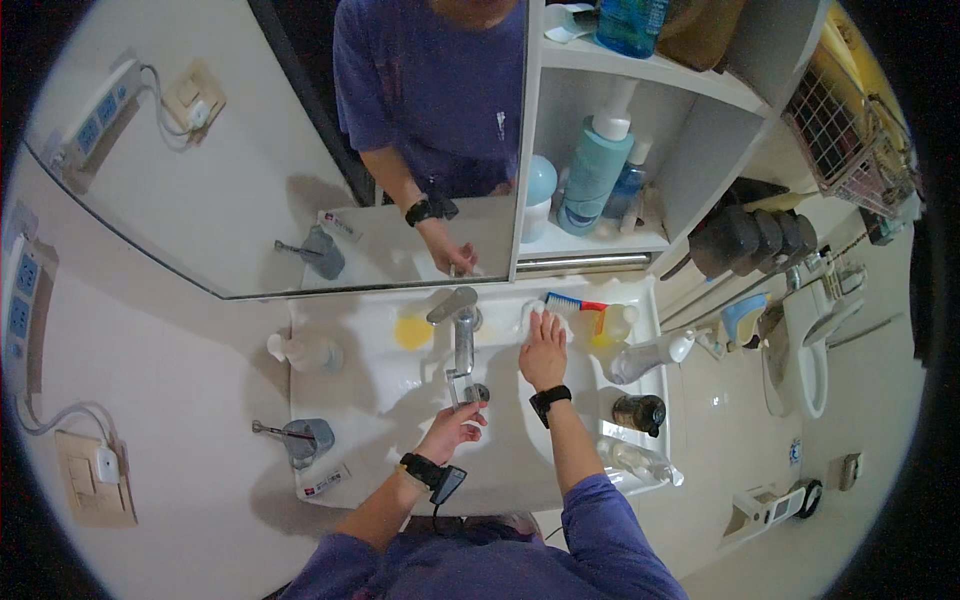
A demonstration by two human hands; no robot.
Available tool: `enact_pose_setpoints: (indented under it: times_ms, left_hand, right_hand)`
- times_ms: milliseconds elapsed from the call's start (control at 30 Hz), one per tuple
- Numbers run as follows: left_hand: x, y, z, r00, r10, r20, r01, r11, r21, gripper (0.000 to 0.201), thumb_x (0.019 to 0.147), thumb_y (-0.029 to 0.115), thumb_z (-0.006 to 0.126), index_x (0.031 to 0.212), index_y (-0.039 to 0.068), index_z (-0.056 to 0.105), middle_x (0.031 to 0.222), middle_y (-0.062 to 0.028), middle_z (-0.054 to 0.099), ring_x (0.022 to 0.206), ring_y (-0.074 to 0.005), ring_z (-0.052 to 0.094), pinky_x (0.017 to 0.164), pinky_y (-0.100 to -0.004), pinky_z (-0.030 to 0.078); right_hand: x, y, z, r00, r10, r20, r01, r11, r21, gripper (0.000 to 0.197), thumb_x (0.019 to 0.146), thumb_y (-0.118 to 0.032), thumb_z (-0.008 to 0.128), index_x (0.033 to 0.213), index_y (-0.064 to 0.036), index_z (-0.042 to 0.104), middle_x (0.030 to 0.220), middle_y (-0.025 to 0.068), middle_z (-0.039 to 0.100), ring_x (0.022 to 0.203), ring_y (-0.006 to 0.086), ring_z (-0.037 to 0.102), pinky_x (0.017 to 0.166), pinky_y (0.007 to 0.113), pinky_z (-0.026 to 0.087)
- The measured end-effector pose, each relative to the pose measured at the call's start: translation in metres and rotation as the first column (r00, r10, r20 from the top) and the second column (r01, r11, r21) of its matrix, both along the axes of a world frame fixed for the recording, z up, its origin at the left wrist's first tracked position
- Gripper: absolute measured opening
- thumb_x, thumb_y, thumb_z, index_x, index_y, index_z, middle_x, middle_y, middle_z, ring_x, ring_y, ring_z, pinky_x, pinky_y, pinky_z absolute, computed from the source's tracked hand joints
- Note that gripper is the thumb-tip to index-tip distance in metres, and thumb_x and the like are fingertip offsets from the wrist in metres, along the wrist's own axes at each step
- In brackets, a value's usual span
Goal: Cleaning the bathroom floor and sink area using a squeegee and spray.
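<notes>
Over the white washbasin [510, 440] stands a chrome faucet [463, 335]. Just below its spout is a small clear squarish piece [459, 388], and my left hand [450, 432] touches it with partly curled fingers. The metal drain [482, 393] shows beside those fingertips. My right hand [543, 352] lies flat on the basin's back ledge, fingers stretched out. Its fingertips rest against a white rounded patch [533, 311], too indistinct to name. Next to them lies a blue and red brush [578, 303]. A yellow puddle [412, 332] spreads on the ledge left of the faucet.
Along the right rim stand a bottle with yellow liquid [612, 325], a clear pump bottle [650, 357], a dark jar [638, 411] and a clear pack [640, 460]. On the left are a white bottle [305, 352] and a grey cup [308, 442]. A mirror [280, 200] and shelf [690, 130] rise behind.
</notes>
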State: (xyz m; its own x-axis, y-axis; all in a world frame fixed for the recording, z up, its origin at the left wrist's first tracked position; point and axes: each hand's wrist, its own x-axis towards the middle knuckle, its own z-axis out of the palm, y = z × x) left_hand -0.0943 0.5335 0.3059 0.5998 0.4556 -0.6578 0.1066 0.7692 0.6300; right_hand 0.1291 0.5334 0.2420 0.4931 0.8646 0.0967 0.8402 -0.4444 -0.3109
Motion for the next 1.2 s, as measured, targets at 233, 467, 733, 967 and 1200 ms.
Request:
enact_pose_setpoints:
  times_ms: [233, 467, 733, 967, 1200]
  left_hand:
    - [0.002, 0.0, -0.008, 0.999, 0.021, 0.025, -0.021, 1.0, -0.01, 0.032, 0.086, 0.03, 0.055, 0.105, 0.005, 0.058, 0.08, -0.0032, 0.056, 0.065, -0.0117, 0.053, 0.062, -0.0233, 0.045]
    - [-0.003, 0.005, -0.005, 0.999, 0.002, 0.044, -0.002, 1.0, 0.011, 0.027, 0.088, 0.024, 0.05, 0.107, 0.005, 0.058, 0.083, -0.004, 0.054, 0.068, -0.0121, 0.053, 0.064, -0.0235, 0.045]
    - [-0.001, 0.005, -0.012, 0.999, 0.005, 0.037, -0.005, 1.0, -0.013, 0.034, 0.085, 0.032, 0.056, 0.105, 0.005, 0.058, 0.08, -0.0039, 0.057, 0.064, -0.012, 0.055, 0.062, -0.0234, 0.046]
    - [-0.004, 0.004, -0.012, 1.0, -0.001, 0.01, 0.002, 1.0, -0.003, 0.037, 0.082, 0.038, 0.058, 0.1, 0.005, 0.059, 0.077, -0.0041, 0.059, 0.063, -0.0117, 0.056, 0.059, -0.0228, 0.047]
    - [0.0, 0.0, -0.004, 0.997, 0.039, -0.063, -0.035, 0.997, 0.063, 0.034, 0.082, 0.038, 0.058, 0.084, 0.003, 0.06, 0.069, -0.0038, 0.059, 0.059, -0.0113, 0.055, 0.057, -0.022, 0.045]
  right_hand:
    - [-0.025, 0.042, -0.015, 0.984, 0.179, 0.007, -0.179, 0.983, 0.034, 0.067, 0.075, -0.02, 0.05, 0.135, -0.0013, 0.026, 0.142, 0.0167, 0.023, 0.13, 0.0368, 0.022, 0.106, 0.045, 0.017]
    - [-0.015, 0.034, -0.016, 0.996, 0.092, 0.002, -0.091, 0.989, 0.115, 0.066, 0.073, -0.016, 0.048, 0.135, -0.0047, 0.029, 0.141, 0.0177, 0.025, 0.13, 0.0331, 0.024, 0.106, 0.043, 0.019]
    - [-0.038, 0.044, -0.005, 0.95, 0.305, -0.062, -0.302, 0.952, 0.047, 0.065, 0.071, -0.014, 0.051, 0.131, -0.0001, 0.032, 0.139, 0.0208, 0.027, 0.128, 0.0376, 0.025, 0.105, 0.044, 0.02]
    - [-0.062, 0.001, 0.008, 0.934, 0.327, -0.147, -0.317, 0.944, 0.09, 0.068, 0.069, -0.009, 0.052, 0.133, -0.0026, 0.031, 0.14, 0.0189, 0.025, 0.13, 0.0366, 0.021, 0.106, 0.044, 0.02]
    - [-0.061, 0.007, 0.008, 0.857, 0.515, 0.015, -0.513, 0.857, -0.051, 0.056, 0.076, -0.009, 0.048, 0.13, -0.0049, 0.038, 0.141, 0.0141, 0.027, 0.132, 0.0301, 0.021, 0.107, 0.042, 0.018]
